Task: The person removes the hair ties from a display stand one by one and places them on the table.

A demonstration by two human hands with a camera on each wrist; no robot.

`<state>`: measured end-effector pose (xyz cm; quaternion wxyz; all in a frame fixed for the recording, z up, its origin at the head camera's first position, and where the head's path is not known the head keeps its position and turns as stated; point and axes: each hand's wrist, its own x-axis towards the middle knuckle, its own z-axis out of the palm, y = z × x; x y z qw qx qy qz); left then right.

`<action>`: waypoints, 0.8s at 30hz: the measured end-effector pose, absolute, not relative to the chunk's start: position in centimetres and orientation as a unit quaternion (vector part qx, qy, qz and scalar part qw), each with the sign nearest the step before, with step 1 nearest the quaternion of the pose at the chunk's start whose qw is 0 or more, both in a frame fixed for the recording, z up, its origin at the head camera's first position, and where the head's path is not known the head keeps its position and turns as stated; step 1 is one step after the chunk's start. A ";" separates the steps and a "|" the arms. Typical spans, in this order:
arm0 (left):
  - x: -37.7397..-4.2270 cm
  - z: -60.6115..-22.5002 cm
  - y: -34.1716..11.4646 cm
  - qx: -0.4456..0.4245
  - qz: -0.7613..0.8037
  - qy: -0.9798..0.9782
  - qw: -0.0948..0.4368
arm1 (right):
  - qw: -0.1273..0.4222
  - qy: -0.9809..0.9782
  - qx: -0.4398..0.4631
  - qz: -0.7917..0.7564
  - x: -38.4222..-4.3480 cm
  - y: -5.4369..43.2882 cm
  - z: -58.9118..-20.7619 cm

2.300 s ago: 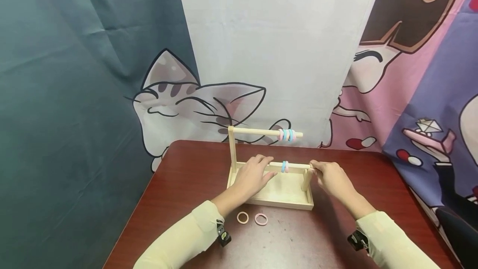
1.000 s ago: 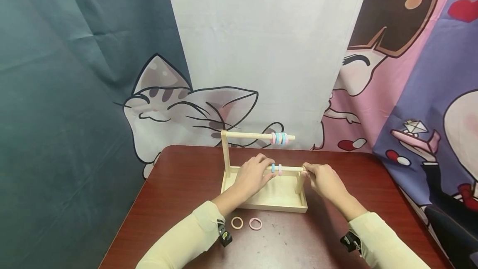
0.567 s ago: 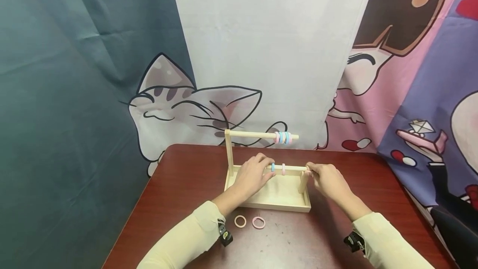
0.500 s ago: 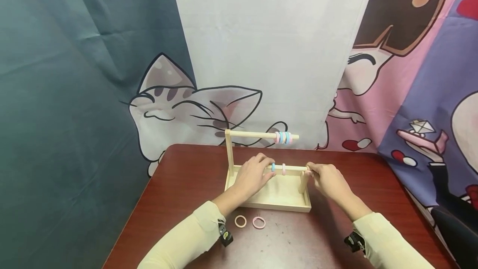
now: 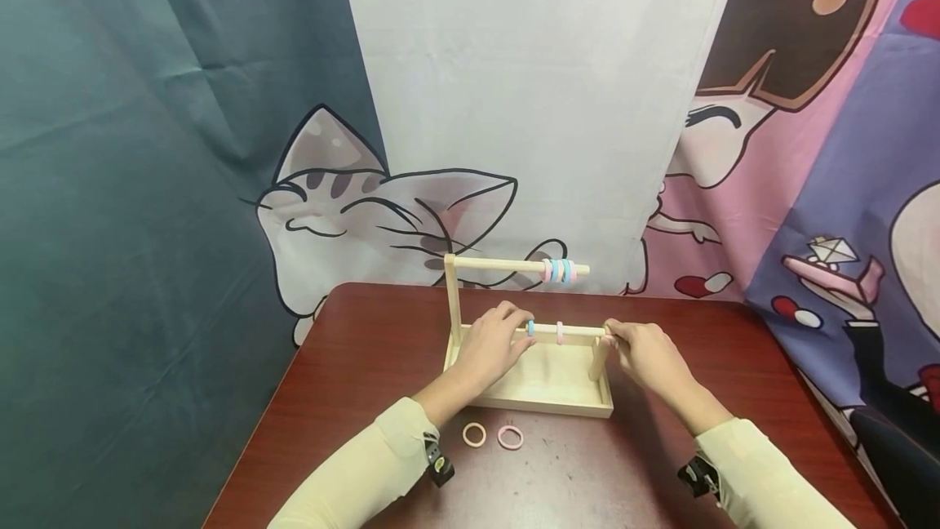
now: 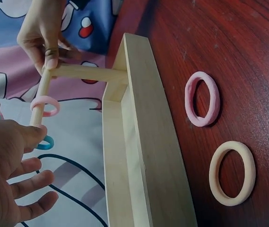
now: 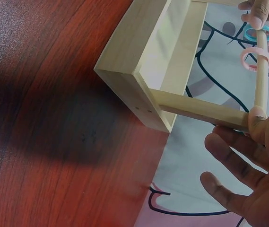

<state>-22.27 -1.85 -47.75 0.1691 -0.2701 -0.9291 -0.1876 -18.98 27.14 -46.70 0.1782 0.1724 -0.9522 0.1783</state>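
A pale wooden rack with a tray base (image 5: pixel 543 406) and two horizontal rods stands on the table. On its lower rod (image 5: pixel 583 331) hang a blue ring (image 5: pixel 531 328) and, to the right and apart from it, a pink ring (image 5: pixel 560 333). My left hand (image 5: pixel 490 349) pinches the blue ring on the rod between thumb and forefinger; its other fingers spread loosely in the left wrist view. My right hand (image 5: pixel 649 353) grips the rod's right end, where it meets the short post (image 7: pixel 200 111), thumb on top in the right wrist view.
Several pink, blue and cream rings (image 5: pixel 558 270) hang near the free end of the upper rod (image 5: pixel 499 264). On the red-brown table (image 5: pixel 352 398), a cream ring (image 6: pixel 232 173) and a pink loose ring (image 6: pixel 202 99) lie in front of the tray. A printed curtain (image 5: pixel 558 104) hangs behind.
The blue ring, beside the pink one at first, has slid left along the lower rod with my left hand, widening the gap. My right hand keeps its hold. The head view shifted slightly.
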 end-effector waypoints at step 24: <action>-22.0 -48.2 -3.1 -0.245 -0.224 -0.929 0.161 | 0.184 -0.949 0.172 0.188 -18.8 27.1 -46.6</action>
